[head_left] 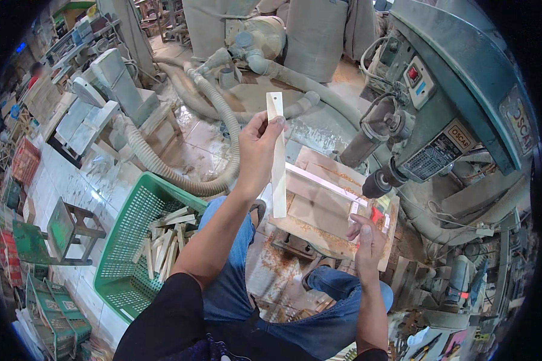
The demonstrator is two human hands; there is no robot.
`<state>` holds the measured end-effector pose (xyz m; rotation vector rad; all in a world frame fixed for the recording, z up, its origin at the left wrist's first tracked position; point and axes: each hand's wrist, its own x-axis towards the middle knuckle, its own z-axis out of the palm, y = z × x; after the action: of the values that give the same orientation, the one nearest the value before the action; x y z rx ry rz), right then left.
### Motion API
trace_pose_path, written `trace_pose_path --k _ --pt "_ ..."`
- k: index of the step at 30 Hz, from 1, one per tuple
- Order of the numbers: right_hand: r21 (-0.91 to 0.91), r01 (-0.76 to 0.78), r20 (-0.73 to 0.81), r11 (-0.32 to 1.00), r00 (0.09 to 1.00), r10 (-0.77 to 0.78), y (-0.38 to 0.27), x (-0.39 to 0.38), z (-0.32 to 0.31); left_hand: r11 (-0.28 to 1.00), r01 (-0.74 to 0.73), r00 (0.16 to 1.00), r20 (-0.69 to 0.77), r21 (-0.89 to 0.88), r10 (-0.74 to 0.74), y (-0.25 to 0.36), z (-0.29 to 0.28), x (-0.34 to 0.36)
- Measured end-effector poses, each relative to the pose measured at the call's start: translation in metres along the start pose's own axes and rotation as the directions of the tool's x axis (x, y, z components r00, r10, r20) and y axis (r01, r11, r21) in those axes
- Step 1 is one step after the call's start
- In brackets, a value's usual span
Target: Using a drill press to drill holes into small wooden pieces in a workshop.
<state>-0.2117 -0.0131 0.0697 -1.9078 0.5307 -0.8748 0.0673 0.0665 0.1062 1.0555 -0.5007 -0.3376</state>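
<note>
In my left hand (256,147), a long pale wooden strip (278,174) is pinched near its upper end, standing almost upright. A small round hole shows close to the strip's top. My right hand (367,243) is over the right part of the drill press's wooden work board (319,204), fingers loosely apart with nothing seen in them. Just beyond its fingertips are a pale fence (325,180) and a red part (376,216), partly hidden by the hand. Above the board hangs the dark drill chuck (376,183), with wood shavings scattered below.
A green plastic basket (117,240) with several wooden strips (165,243) stands at my left. The drill press head (451,90) looms at the right. A ribbed dust hose (223,120) curves across the floor. A small green-and-brown stool (72,231) is farther left.
</note>
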Motion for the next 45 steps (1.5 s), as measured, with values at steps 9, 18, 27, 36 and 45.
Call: trace_pose_path --k 9,18,27,36,45 --pt "-0.054 -0.012 0.028 0.998 1.0 0.014 0.002 0.002 0.003 0.857 0.228 0.97 0.187 -0.463 -0.157 -0.001 0.001 0.003" --pt "-0.158 -0.02 0.049 0.987 0.998 0.028 -0.002 0.003 0.003 0.554 0.505 0.843 0.516 -0.662 -0.151 0.006 -0.008 0.006" --pt "-0.2 -0.009 0.066 0.98 0.998 0.023 -0.002 0.004 0.004 0.672 0.431 0.861 0.497 -0.603 -0.106 0.001 -0.009 0.008" --pt "-0.226 0.033 0.073 0.974 0.997 -0.017 0.002 0.006 0.004 0.823 0.376 0.863 0.484 -0.424 -0.145 -0.003 0.002 0.001" --pt "-0.242 0.042 0.093 0.969 0.995 -0.019 0.01 0.004 0.003 0.926 0.358 0.877 0.384 -0.122 -0.288 -0.012 0.013 -0.01"
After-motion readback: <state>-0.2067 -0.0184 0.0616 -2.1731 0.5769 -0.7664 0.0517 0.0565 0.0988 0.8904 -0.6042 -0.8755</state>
